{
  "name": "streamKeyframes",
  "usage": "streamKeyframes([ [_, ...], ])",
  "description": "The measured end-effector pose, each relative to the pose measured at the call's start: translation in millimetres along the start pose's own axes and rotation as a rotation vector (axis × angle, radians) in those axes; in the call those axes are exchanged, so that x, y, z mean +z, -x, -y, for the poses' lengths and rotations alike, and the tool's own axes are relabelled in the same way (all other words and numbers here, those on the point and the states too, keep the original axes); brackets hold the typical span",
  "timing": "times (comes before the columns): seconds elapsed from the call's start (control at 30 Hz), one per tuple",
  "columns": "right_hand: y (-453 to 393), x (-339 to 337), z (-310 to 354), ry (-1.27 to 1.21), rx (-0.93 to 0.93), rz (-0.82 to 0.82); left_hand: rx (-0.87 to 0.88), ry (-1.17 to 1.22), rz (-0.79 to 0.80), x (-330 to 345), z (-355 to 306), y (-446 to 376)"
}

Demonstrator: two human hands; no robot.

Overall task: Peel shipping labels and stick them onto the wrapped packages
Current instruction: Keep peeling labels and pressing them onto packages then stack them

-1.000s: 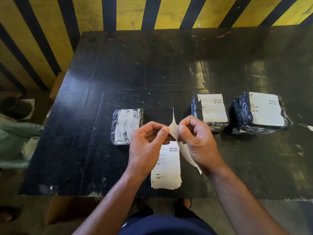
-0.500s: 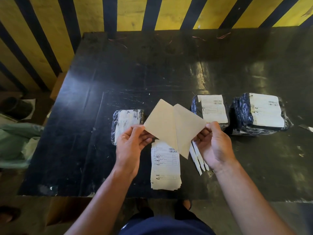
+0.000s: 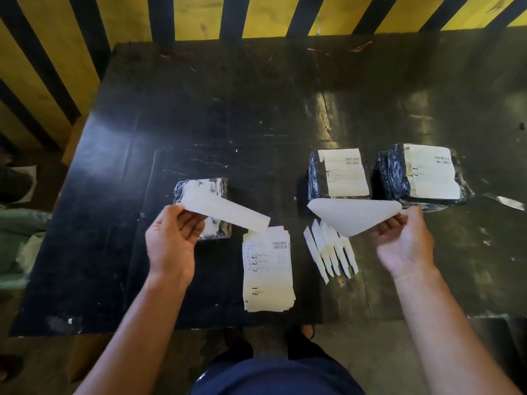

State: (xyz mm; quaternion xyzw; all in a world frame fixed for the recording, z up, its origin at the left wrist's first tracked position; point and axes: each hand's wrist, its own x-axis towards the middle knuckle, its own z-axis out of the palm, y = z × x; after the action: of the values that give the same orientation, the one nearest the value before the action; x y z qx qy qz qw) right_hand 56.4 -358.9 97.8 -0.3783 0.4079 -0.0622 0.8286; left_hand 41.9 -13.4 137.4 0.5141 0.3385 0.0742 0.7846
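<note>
Left hand (image 3: 171,240) in the lower left-centre, pinching a peeled label (image 3: 225,213) by one end between thumb and curled fingers, strip hanging out toward the middle right above the unlabelled package (image 3: 204,208). Right hand (image 3: 403,243) over on the right, fingers curled under a backing sheet (image 3: 355,215), thumb side pinching its right corner, sheet bowed into a cone shape. Probably super light and floppy, that label, sticky on one face, so likely to curl back onto itself or grab a finger; best kept held at the very edge, then laid down from one end and smoothed out. Package itself looks shiny with plastic wrap, so maybe a bit slick and crinkly under the paper. Different from half a second back: then both sheets touching in the centre like an open book, hands close together; now fully pulled apart, left piece over the bare package, right piece drifted toward the two labelled packages (image 3: 340,175) (image 3: 425,175) in the right-centre. Stack of fresh labels (image 3: 268,269) sitting flat at lower centre of the black table (image 3: 228,109), same spot as before, thin white strips (image 3: 330,252) just right of it.
</note>
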Motion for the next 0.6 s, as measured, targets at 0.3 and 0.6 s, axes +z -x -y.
streamKeyframes([
  [0.3,-18,-30,-26,1.156,-0.619,0.162,0.011,-0.209,0.108,-9,10,-2],
  [0.6,-55,-41,-108,1.261,-0.4,0.018,-0.061,-0.235,0.148,0,33,13],
])
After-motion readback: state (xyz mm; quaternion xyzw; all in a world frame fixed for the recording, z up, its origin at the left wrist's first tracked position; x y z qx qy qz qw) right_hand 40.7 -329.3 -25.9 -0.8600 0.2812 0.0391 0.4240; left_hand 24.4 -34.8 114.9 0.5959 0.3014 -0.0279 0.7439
